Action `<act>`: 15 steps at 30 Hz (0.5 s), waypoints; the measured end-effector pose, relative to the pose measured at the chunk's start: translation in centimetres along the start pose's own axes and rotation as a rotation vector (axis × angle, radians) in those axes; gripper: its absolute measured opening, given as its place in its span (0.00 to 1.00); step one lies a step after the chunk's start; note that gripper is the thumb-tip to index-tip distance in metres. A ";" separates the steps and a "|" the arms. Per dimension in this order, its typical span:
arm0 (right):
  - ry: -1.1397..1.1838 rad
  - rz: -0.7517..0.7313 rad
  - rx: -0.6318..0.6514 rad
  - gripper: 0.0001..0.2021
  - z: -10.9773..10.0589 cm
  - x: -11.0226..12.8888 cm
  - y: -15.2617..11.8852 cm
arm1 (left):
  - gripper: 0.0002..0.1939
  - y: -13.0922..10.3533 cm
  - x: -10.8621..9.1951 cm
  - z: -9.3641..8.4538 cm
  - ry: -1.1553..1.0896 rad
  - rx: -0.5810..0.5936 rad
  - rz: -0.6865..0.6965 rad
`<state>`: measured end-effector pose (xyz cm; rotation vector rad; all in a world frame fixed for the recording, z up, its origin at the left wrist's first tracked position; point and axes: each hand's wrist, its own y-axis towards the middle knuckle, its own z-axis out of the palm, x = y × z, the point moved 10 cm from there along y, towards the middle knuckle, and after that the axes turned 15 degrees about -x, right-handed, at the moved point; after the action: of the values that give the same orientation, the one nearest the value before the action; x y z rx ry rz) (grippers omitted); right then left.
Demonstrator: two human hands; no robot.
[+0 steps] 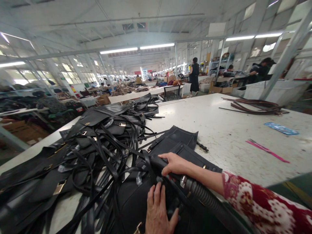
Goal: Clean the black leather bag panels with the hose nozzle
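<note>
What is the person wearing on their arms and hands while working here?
Both hands are bare, with no gloves. The right hand comes out of a dark red sleeve patterned with white flowers, which ends above the wrist. Of the left hand only the hand itself shows; no sleeve is in view. I can make out no rings or watch.

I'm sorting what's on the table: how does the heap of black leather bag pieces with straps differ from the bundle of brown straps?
The heap of black leather bag pieces is black; the bundle of brown straps is brown. The heap is large and mixes flat panels, gold-coloured fittings and tangled straps; the bundle is small and holds only long strips. The heap lies at the table's left by the hands; the bundle lies far right. Both rest on the white table.
</note>
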<state>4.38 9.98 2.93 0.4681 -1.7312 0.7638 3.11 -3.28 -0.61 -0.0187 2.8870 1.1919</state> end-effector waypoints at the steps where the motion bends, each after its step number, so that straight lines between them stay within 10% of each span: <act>1: -0.002 -0.018 -0.022 0.39 -0.6 0.5 -0.1 | 0.32 0.0 0.0 0.0 -0.009 -0.005 -0.003; 7: -0.046 0.035 0.079 0.35 -2.7 0.3 -3.5 | 0.32 -0.3 0.6 0.3 -0.063 -0.101 -0.117; 15: -0.071 0.049 0.151 0.34 2.6 -0.2 -0.6 | 0.32 -0.8 0.6 1.1 -0.020 -0.148 -0.072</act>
<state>3.01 7.77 2.45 0.5629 -1.7631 0.9276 2.55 -3.06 -2.03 -0.1104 2.7492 1.3804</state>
